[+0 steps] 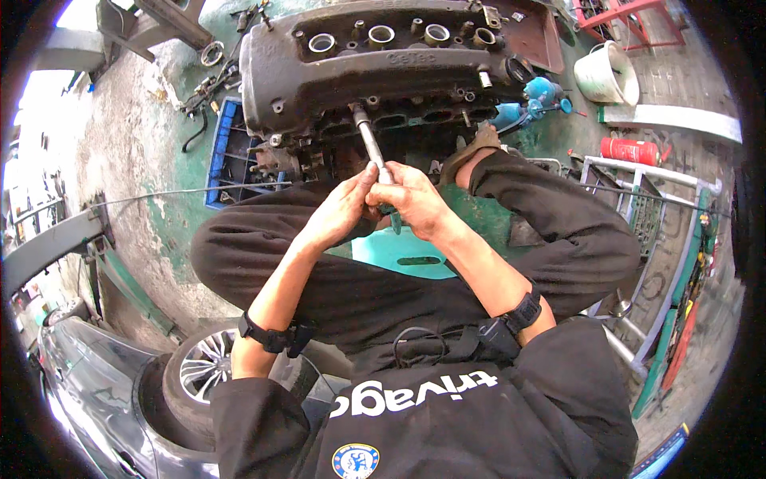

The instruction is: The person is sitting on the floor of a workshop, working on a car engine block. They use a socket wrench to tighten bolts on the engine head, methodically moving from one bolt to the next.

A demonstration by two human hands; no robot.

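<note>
Both my hands are closed around the near end of a chrome socket wrench with a long extension. My left hand wraps it from the left, and my right hand grips it from the right, the two touching. A bit of green handle shows below my right fingers; the rest is hidden in my hands. The wrench's far end reaches the near edge of a dark, greasy engine, which has a row of round openings along its top. Whether the socket sits on a bolt, I cannot tell.
A blue divided tray lies left of the engine. On the right are a blue tool, a white bucket, a red cylinder and a metal frame. A turquoise stool shows between my legs; a grey car stands lower left.
</note>
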